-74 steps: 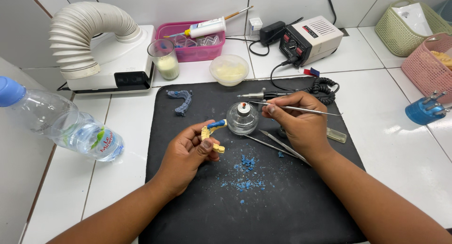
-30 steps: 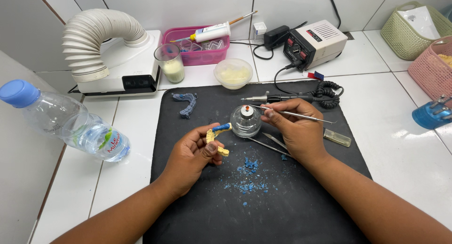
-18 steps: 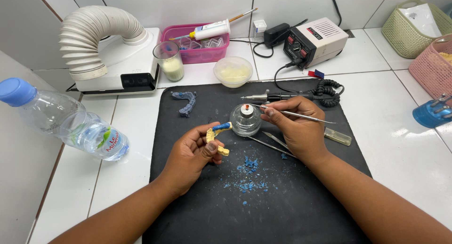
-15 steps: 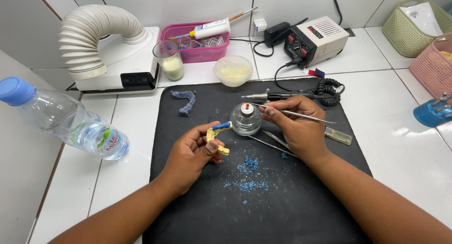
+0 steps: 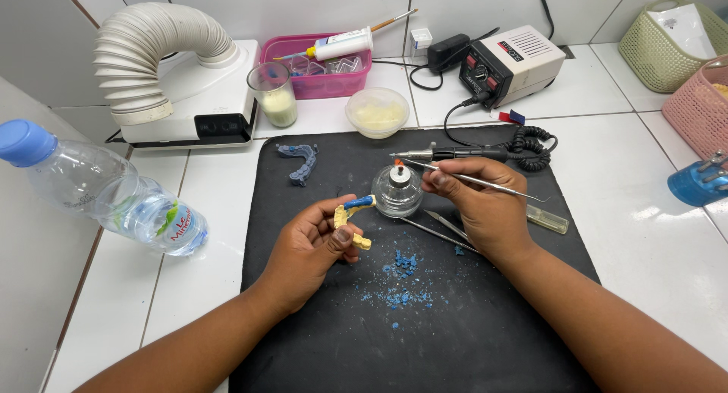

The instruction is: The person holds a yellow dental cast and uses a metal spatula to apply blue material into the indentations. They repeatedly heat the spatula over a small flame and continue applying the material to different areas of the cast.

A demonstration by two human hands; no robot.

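My left hand (image 5: 309,249) holds a small yellow dental cast (image 5: 350,219) with blue wax on top, just left of a small glass spirit lamp (image 5: 397,190). My right hand (image 5: 479,203) grips a thin metal instrument (image 5: 485,182); its tip sits at the lamp's wick, where a small flame shows. Both hands rest over a black mat (image 5: 425,317). Blue wax crumbs (image 5: 400,275) lie scattered on the mat below the lamp.
Two more metal tools (image 5: 440,227) lie under my right hand. A blue wax arch (image 5: 298,159), handpiece (image 5: 455,154), control box (image 5: 513,62), two cups (image 5: 274,94), pink tray (image 5: 316,64), suction hose (image 5: 155,44), water bottle (image 5: 106,192) and baskets (image 5: 667,36) surround the mat.
My right hand has held the instrument tip at the lamp's flame with only slight shifts. The left hand keeps the cast steady.
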